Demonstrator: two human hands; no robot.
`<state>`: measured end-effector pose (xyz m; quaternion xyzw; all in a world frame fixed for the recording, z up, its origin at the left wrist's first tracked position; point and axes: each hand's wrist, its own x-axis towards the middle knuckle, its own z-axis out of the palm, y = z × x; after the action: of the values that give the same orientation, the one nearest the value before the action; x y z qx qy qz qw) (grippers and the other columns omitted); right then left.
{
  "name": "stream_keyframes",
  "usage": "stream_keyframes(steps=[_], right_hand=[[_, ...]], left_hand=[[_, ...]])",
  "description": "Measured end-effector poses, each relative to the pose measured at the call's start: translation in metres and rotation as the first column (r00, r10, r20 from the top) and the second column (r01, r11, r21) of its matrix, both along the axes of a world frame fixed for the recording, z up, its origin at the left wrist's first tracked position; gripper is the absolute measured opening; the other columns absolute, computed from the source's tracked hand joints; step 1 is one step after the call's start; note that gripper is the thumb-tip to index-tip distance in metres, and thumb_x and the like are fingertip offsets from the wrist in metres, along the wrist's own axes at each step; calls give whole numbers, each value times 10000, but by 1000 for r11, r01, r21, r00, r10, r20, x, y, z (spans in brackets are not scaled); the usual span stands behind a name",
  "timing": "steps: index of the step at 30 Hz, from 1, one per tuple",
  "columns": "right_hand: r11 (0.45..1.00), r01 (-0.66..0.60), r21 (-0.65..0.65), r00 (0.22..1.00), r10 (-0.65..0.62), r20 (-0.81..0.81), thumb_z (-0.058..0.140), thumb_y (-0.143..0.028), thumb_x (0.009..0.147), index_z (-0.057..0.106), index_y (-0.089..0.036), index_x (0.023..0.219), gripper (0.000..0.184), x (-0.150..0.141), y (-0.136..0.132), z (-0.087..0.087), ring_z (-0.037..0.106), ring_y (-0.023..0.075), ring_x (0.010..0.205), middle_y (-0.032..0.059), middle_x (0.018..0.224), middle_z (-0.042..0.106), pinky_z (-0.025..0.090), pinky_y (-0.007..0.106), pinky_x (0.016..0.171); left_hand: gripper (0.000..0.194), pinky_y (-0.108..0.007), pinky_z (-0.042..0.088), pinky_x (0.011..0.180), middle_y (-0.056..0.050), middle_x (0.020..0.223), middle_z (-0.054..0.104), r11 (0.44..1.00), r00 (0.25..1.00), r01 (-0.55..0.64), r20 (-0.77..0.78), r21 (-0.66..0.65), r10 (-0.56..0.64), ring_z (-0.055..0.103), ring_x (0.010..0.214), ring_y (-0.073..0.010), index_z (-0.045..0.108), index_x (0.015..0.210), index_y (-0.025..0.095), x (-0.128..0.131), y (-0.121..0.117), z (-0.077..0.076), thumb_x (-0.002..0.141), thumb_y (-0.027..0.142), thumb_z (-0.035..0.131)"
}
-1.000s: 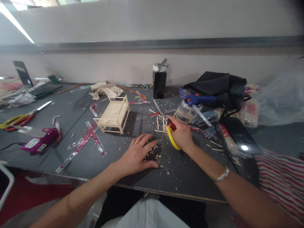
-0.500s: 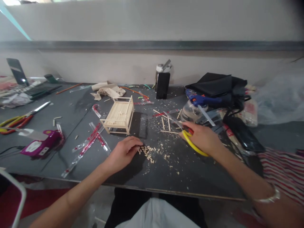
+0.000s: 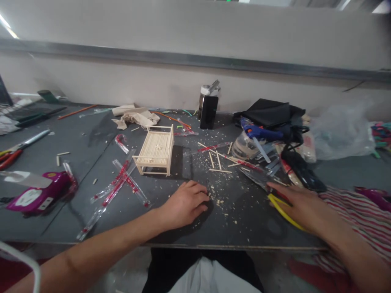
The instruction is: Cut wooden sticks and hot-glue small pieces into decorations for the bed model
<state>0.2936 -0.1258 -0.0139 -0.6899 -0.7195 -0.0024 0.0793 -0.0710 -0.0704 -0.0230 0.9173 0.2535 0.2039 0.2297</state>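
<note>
My left hand (image 3: 187, 203) rests palm down on the dark table, its bent fingers a little apart. Small wooden crumbs (image 3: 220, 202) lie just beyond its fingertips; what is under the palm is hidden. In my right hand (image 3: 296, 203) are scissors with yellow and red handles (image 3: 282, 209), their blades (image 3: 253, 179) low over the table, pointing left and away from me. A miniature bed made of thin wooden sticks (image 3: 155, 148) stands left of centre. Several loose wooden sticks (image 3: 220, 171) lie between the bed and the scissors.
Red-and-clear plastic wrappers (image 3: 117, 183) lie crossed at left, near a purple glue gun (image 3: 41, 193) and other scissors (image 3: 26, 144). At the back, a phone (image 3: 209, 112) leans against a bottle. A blue glue gun (image 3: 259, 129) sits on a clear container (image 3: 242, 146); striped cloth (image 3: 348, 211) lies right.
My left hand has moved right, over the spot where the heap of cut stick pieces lay, and the heap is now hidden. My right hand has moved right and nearer with the scissors.
</note>
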Motion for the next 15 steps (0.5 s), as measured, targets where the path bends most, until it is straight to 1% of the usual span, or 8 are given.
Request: stream_keyframes(steps=[3,5,7,8,10,11,13,15], right_hand=[[996,-1,-85,998,6,60,638,-338,716,702,-208,1133,442,-9,-4,17,689,390,900,146,980,739,533,512,803],[998,16,-69,999,-18,-37,608,-357,764,691,-218,1128,398,-29,-6,29,698,347,847,122,944,743,547,462,756],[999,48,-15,980,-49,-190,537,-338,830,662,-226,1159,369,-60,-6,34,693,265,726,79,842,729,549,387,688],[999,41,17,965,-35,-261,525,-320,839,665,-238,1140,342,-77,-5,35,682,231,695,60,832,719,546,353,671],[998,-65,-7,934,58,-353,534,-282,841,674,-265,1101,296,-108,-1,30,671,193,719,32,851,706,541,311,693],[995,-92,-26,924,75,-375,538,-266,843,674,-268,1096,287,-121,2,27,666,184,727,25,854,698,539,302,693],[989,-128,-68,915,92,-393,542,-239,852,669,-256,1103,281,-138,10,20,664,178,772,25,901,689,534,304,730],[983,-149,-108,916,97,-388,551,-225,859,662,-236,1109,274,-147,18,14,661,178,802,35,953,679,526,313,762]], left_hand=[[186,-369,460,860,-94,1018,662,1000,1000,-16,5,22,15,574,938,-207,657,923,159,-6,-5,-3,917,173,472],[203,-357,454,842,-90,982,660,999,999,-30,23,28,30,570,915,-201,643,904,164,-15,-7,-3,914,137,442],[189,-359,445,832,-82,966,660,998,998,-59,38,23,58,568,909,-203,628,899,172,-26,-8,-3,890,105,452],[185,-362,442,828,-79,965,659,997,996,-80,48,14,79,568,909,-204,622,899,175,-31,-8,-3,873,89,461],[202,-367,435,826,-75,977,659,992,989,-125,75,-2,125,566,914,-205,617,910,179,-40,-9,-3,858,63,459],[214,-370,433,828,-74,985,658,990,986,-144,88,-8,144,563,918,-204,616,916,180,-42,-9,-2,860,56,451],[220,-377,428,832,-74,994,657,986,981,-164,99,-20,166,557,924,-204,617,925,180,-44,-11,-1,878,65,435],[175,-390,424,843,-77,1022,654,985,982,-168,80,-30,170,551,954,-217,621,946,183,-41,-12,1,896,124,464]])
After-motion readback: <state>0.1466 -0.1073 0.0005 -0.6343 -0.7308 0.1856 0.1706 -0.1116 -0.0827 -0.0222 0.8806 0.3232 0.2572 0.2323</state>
